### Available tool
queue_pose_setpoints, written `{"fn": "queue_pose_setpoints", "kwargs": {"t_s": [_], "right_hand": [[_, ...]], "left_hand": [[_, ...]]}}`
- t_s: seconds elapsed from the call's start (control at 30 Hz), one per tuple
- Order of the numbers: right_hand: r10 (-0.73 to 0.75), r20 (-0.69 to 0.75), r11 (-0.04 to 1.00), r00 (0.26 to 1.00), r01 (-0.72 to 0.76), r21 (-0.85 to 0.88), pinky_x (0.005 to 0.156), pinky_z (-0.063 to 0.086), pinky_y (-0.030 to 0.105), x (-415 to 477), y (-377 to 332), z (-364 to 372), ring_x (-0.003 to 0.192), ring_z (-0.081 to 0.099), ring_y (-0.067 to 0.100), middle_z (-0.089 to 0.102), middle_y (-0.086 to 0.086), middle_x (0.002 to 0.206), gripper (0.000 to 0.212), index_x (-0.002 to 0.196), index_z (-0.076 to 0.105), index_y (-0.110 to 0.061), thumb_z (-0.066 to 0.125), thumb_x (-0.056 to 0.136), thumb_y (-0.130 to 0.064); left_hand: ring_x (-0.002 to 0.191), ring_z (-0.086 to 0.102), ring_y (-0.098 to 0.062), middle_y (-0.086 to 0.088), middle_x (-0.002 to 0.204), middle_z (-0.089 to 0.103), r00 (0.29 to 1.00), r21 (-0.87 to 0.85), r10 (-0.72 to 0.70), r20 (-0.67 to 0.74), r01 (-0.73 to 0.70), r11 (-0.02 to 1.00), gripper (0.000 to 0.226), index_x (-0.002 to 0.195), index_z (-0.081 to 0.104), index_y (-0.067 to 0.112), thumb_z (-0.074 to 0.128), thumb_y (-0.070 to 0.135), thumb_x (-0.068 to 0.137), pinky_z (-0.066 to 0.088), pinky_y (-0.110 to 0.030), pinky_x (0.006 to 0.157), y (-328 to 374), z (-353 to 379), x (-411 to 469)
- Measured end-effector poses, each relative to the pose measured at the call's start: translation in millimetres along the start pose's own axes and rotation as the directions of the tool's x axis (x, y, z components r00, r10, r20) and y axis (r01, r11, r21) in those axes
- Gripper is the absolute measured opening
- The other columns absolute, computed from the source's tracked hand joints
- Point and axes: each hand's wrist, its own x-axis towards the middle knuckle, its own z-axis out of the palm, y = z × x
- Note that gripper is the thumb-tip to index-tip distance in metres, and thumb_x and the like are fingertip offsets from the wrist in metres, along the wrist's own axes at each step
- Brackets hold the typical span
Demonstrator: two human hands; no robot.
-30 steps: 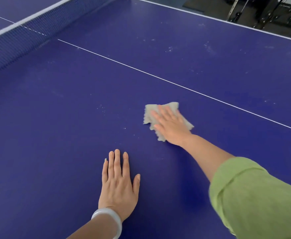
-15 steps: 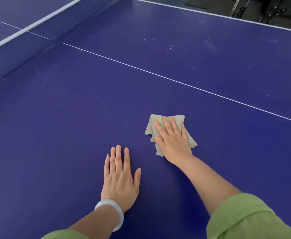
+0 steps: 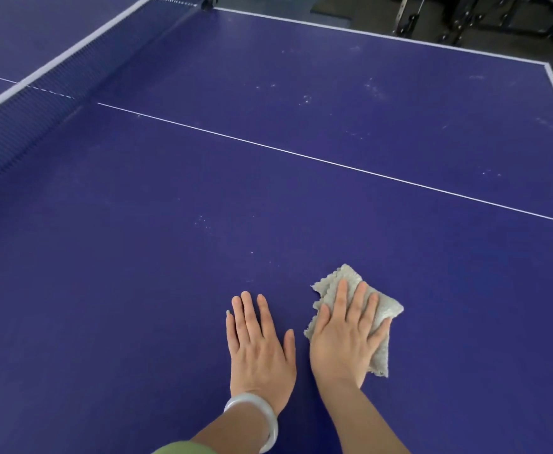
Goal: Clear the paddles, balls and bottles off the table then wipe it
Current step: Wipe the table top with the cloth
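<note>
step: wiping | R grip (image 3: pixel 347 335) fingers straight, pressing cloth (image 3: pixel 384 308) flat on desk (image 3: pixel 137 290), near side | L grip (image 3: pixel 258 348) spread flat just beside, bracing | tip: even pressure, overlapping strokes twd far specks (image 3: pixel 373 90), no bunching

Right hand (image 3: pixel 343 345) dragged cloth (image 3: pixel 383 309) back beside left hand (image 3: pixel 260 348)

dark grey floor (image 3: pixel 268 3), darker mat (image 3: pixel 330 9) on it, black metal frames (image 3: pixel 484 22) at far right
</note>
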Motion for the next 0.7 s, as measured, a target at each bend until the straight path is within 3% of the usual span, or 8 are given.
{"fn": "queue_pose_setpoints", "kwargs": {"t_s": [0.07, 0.13, 0.23, 0.3, 0.37, 0.53, 0.7], "right_hand": [[0.017, -0.013, 1.000, 1.000, -0.017, -0.011, 0.119, 0.006, 0.058, -0.3, -4.8, 1.8, 0.150, 0.011, 0.029, 0.016, 0.008, 0.162, 0.061, 0.156, 0.017, -0.021, 0.016, 0.099, -0.043], [0.022, -0.023, 0.999, 0.999, -0.023, -0.023, 0.119, 0.008, 0.058, -0.3, -5.0, 1.9, 0.150, 0.012, 0.029, 0.018, 0.007, 0.162, 0.061, 0.155, 0.019, -0.022, 0.013, 0.099, -0.043], [0.045, -0.029, 0.998, 0.999, -0.047, -0.046, 0.119, 0.007, 0.056, -0.1, -6.0, 2.6, 0.150, 0.010, 0.027, 0.016, 0.005, 0.162, 0.061, 0.155, 0.017, -0.025, 0.009, 0.098, -0.045], [0.060, -0.019, 0.997, 0.998, -0.061, -0.051, 0.120, 0.002, 0.054, -1.1, -6.7, 2.3, 0.151, 0.005, 0.024, 0.009, 0.001, 0.163, 0.062, 0.156, 0.011, -0.028, 0.004, 0.097, -0.047], [0.072, -0.014, 0.996, 0.997, -0.072, -0.044, 0.121, -0.003, 0.051, -2.0, -6.8, 1.7, 0.151, -0.002, 0.021, 0.002, -0.002, 0.164, 0.059, 0.155, 0.003, -0.031, -0.001, 0.098, -0.047], [0.098, -0.002, 0.995, 0.995, -0.098, -0.003, 0.121, -0.006, 0.047, -1.9, -10.2, -3.3, 0.150, -0.009, 0.017, -0.004, -0.006, 0.164, 0.057, 0.154, -0.003, -0.035, 0.006, 0.098, -0.048], [0.122, 0.013, 0.992, 0.992, -0.122, -0.014, 0.121, -0.009, 0.045, -3.2, -10.0, -3.7, 0.150, -0.012, 0.014, -0.008, -0.009, 0.163, 0.056, 0.154, -0.003, -0.037, 0.010, 0.100, -0.046]], "left_hand": [[0.147, 0.021, -0.037, -0.023, 0.156, 0.027, 1.000, -0.046, 0.021, 0.000, -0.021, 0.999, 0.072, 0.148, 0.035, 0.001, 0.026, 0.049, 0.095, 0.017, -0.049, 0.117, -3.2, -2.9, 1.0], [0.150, 0.010, -0.029, -0.014, 0.161, 0.018, 0.996, -0.162, 0.088, -0.001, -0.087, 0.983, 0.068, 0.152, 0.031, 0.010, 0.027, 0.048, 0.096, 0.008, -0.039, 0.120, -13.4, -13.6, 0.4], [0.148, -0.012, -0.009, 0.011, 0.161, -0.007, 0.973, -0.365, 0.228, 0.021, -0.205, 0.908, 0.061, 0.156, 0.008, 0.027, 0.029, 0.046, 0.102, -0.004, -0.027, 0.121, -54.9, -30.9, 5.7], [0.149, -0.004, -0.009, 0.010, 0.161, 0.001, 0.961, -0.305, 0.275, -0.017, -0.267, 0.914, 0.065, 0.156, 0.012, 0.024, 0.022, 0.051, 0.098, 0.004, -0.032, 0.123, -96.1, -39.4, 16.2], [0.150, 0.004, -0.017, -0.002, 0.162, 0.012, 0.972, -0.206, 0.224, -0.068, -0.234, 0.950, 0.074, 0.154, 0.022, 0.016, 0.015, 0.055, 0.092, 0.010, -0.038, 0.121, -135.5, -42.2, 35.6], [0.152, 0.004, -0.026, -0.014, 0.163, 0.012, 0.987, -0.042, 0.128, -0.096, -0.132, 0.990, 0.085, 0.155, 0.020, 0.010, 0.005, 0.062, 0.089, 0.001, -0.037, 0.121, -192.7, -53.1, 93.4], [0.149, 0.017, -0.032, -0.020, 0.159, 0.023, 0.980, 0.091, 0.152, -0.125, -0.141, 0.986, 0.075, 0.152, 0.026, 0.005, 0.011, 0.054, 0.098, 0.003, -0.041, 0.122, -201.0, -43.0, 103.6]]}}
